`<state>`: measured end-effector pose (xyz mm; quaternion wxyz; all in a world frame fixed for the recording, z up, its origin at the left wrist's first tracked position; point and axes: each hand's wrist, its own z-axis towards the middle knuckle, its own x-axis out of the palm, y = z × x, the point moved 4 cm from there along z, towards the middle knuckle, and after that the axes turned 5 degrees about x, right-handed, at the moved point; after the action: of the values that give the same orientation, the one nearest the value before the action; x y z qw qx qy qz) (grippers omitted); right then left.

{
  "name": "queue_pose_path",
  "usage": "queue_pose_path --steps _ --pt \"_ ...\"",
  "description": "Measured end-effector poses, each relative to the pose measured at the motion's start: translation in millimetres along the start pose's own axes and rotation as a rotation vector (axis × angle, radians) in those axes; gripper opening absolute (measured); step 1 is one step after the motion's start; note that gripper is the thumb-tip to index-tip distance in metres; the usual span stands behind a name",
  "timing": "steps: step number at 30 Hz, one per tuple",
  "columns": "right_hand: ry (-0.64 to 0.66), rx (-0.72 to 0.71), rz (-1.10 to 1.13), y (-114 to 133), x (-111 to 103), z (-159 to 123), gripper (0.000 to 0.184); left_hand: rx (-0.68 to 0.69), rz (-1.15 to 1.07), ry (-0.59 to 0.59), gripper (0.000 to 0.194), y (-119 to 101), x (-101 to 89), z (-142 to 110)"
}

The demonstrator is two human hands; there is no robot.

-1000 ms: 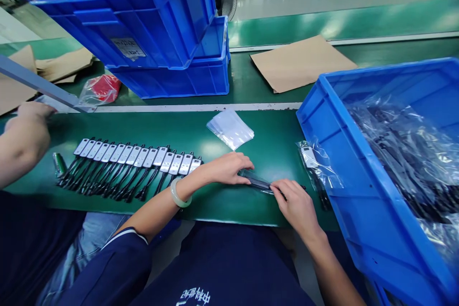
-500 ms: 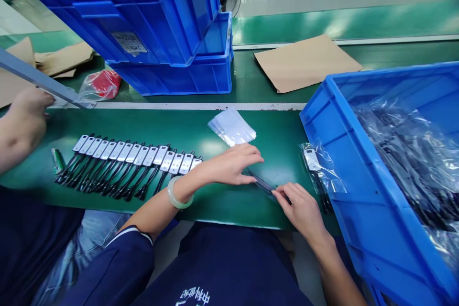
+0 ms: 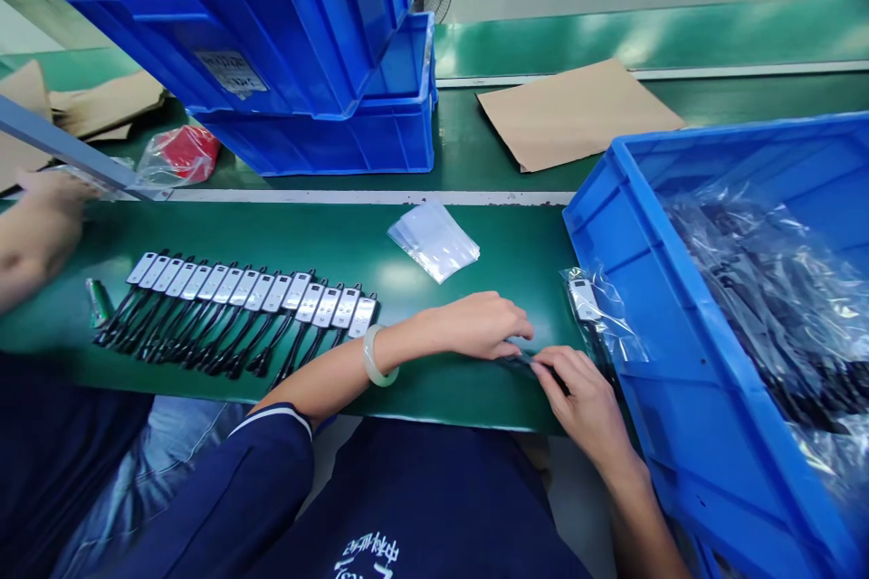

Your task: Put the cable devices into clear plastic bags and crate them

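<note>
My left hand (image 3: 485,326) reaches across the green bench, its thumb and fingers closed on one end of a thin dark strip (image 3: 521,357). At the other end, my right hand (image 3: 577,384) pinches the same strip between thumb and fingertips. Most of the strip is hidden by my fingers, so its exact kind cannot be made out. Just right of my right hand lies a white device with a black cable in a clear bag (image 3: 585,300). Beyond my left hand rests a small pile of clear plastic bags (image 3: 435,240). A row of white devices with black cables (image 3: 262,291) lies left.
A blue bin (image 3: 685,335) holding bagged black cables stands at right. Stacked blue bins (image 3: 312,145) and a cardboard sheet (image 3: 577,118) lie behind. A co-worker's hand (image 3: 44,226), a red bagged item (image 3: 183,156) and a green cylinder (image 3: 99,302) are at left.
My left hand has slid right along the dark strip towards my right hand, so less of the strip shows between them. The whole view has shifted slightly.
</note>
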<state>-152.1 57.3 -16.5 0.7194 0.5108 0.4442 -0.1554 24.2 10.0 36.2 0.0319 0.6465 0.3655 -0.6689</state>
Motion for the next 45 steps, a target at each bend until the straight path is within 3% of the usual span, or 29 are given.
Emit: queue_pose_path --steps 4,8,11,13,18,22,26,29,32,33,35,38,41,43,45 --pt "0.051 0.011 -0.107 -20.1 5.2 -16.6 0.040 0.020 0.008 0.021 0.018 -3.2 7.4 10.7" --pt "0.024 0.060 -0.229 -31.4 11.5 -28.3 0.025 0.073 -0.010 0.017 0.026 -4.9 11.7 14.7" --pt "-0.009 0.069 -0.208 -25.4 17.8 -25.9 0.016 0.072 0.069 0.031 0.015 -8.1 17.6 19.1" --pt "-0.025 0.069 -0.176 -17.4 21.7 -22.0 0.013 0.088 0.084 0.021 0.018 -12.9 19.6 22.1" --pt "-0.146 0.148 -0.043 -2.4 18.4 -14.4 0.013 0.140 0.106 -0.053 0.022 -19.6 5.3 31.2" --pt "-0.295 0.277 0.003 -13.6 5.4 -9.8 0.016 0.167 0.182 -0.113 0.023 -7.1 -10.5 59.3" --pt "-0.364 0.376 -0.112 -34.8 -1.9 -10.4 0.023 0.217 0.203 -0.091 0.024 3.4 -4.6 103.8" --pt "-0.452 0.414 -0.159 -36.2 -7.0 -17.5 0.032 0.220 0.236 -0.170 0.024 -4.7 -1.3 115.7" --pt "-0.612 0.386 -0.126 -18.8 -13.8 -25.0 0.036 0.157 0.214 -0.334 0.026 -21.3 -4.5 84.8" --pt "-0.631 0.352 -0.103 -10.6 -14.0 -25.1 0.035 0.081 0.186 -0.371 0.026 -24.5 -4.5 65.3" --pt "-0.586 0.258 -0.049 6.2 -8.9 -20.3 0.031 -0.199 0.124 -0.430 0.026 -23.8 -0.8 14.9" --pt "-0.408 0.122 0.066 27.9 12.3 -6.0 0.025 -0.727 0.118 -0.445 0.026 -17.6 18.2 -77.2" --pt "-0.158 0.074 0.230 48.6 45.1 10.1 0.021 -1.171 0.184 -0.306 0.028 -19.4 49.0 -158.8" --pt "0.072 0.070 0.342 65.8 69.8 18.9 0.022 -1.356 0.227 -0.212 0.026 -24.3 68.1 -193.5" --pt "0.307 0.095 0.463 84.1 92.9 24.1 0.024 -1.448 0.221 -0.169 0.020 -28.0 81.8 -210.5"
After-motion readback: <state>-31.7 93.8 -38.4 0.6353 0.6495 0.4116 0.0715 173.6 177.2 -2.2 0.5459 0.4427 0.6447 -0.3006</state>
